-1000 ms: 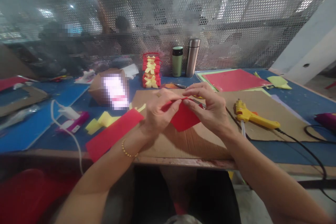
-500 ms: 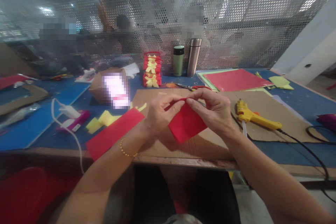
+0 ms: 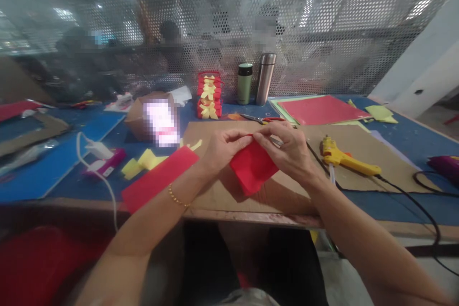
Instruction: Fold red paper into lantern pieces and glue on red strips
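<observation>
A folded piece of red paper (image 3: 253, 168) hangs from both hands, above the cardboard sheet (image 3: 211, 196). My left hand (image 3: 221, 149) pinches its upper edge between thumb and forefinger. Close beside it, my right hand (image 3: 287, 147) pinches the same edge near the corner. Both thumbs face me, and the fingers behind the paper are partly hidden. To the left of my left hand lies a strip of red paper (image 3: 161, 177), with several yellow paper pieces (image 3: 143, 162) next to it.
A yellow glue gun (image 3: 346, 158) rests at right, its black cord trailing off the table. Scissors (image 3: 260, 118) lie behind my hands. Farther back stand red boxes with yellow bows (image 3: 209, 95), a green cup (image 3: 244, 85) and a steel flask (image 3: 266, 79). A lit phone (image 3: 161, 122) leans at left.
Both hands still pinch the red paper at its top edge. The paper's right side has turned slightly inward, and my right hand has shifted a little left. The camera view has moved slightly.
</observation>
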Motion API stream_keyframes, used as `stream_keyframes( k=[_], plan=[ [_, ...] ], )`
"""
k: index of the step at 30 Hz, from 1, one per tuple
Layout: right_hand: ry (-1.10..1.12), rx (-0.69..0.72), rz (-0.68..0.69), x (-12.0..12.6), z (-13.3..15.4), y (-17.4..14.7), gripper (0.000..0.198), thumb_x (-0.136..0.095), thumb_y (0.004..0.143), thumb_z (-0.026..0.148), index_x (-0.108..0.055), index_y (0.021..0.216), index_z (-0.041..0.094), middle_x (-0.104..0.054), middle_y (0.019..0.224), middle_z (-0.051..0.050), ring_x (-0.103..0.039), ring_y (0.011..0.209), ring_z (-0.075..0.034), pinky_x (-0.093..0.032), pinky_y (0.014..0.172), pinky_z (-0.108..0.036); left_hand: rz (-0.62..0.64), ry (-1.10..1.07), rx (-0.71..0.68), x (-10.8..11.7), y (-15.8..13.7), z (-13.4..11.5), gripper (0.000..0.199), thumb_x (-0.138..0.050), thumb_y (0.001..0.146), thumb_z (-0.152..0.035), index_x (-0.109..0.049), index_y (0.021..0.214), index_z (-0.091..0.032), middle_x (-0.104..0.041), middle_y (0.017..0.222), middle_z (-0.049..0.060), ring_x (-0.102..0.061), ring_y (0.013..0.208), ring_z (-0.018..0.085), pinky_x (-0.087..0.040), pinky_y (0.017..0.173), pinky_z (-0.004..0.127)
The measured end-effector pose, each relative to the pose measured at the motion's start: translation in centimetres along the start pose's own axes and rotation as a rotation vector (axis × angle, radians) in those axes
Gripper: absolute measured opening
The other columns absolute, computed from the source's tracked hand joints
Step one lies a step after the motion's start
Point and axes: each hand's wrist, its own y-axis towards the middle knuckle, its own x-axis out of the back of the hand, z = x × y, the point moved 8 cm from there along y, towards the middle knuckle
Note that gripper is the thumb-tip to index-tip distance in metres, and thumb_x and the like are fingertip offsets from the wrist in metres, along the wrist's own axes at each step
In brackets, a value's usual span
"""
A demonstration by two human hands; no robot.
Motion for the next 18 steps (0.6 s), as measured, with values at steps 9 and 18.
stream_keyframes(
  k=[9,18],
  plan=[
    [-0.376,-0.231,-0.127,10.1,-6.2,-4.0,0.023,-0.059,0.097,0.036,-0.078,0.091,0.024,-0.078,0.087,-0.007,-0.071,0.081,-0.024,-0.054,0.077,-0.038,-0.076,0.089,-0.065,1.3,1.1,-0.7,0.019,-0.083,0.081,-0.038,-0.081,0.087,-0.02,-0.08,0.086,0.005,-0.072,0.076,0.018,-0.057,0.072,0.031],
    [-0.955,-0.582,0.581,13.2,-16.1,-12.2,0.032,-0.049,0.098,0.031,-0.072,0.112,0.015,-0.073,0.118,-0.019,-0.064,0.107,-0.031,-0.046,0.091,-0.041,-0.023,0.209,-0.131,1.4,1.6,-0.9,0.015,-0.079,0.084,-0.035,-0.081,0.084,-0.02,-0.081,0.086,0.005,-0.072,0.075,0.018,-0.059,0.072,0.032]
  ],
)
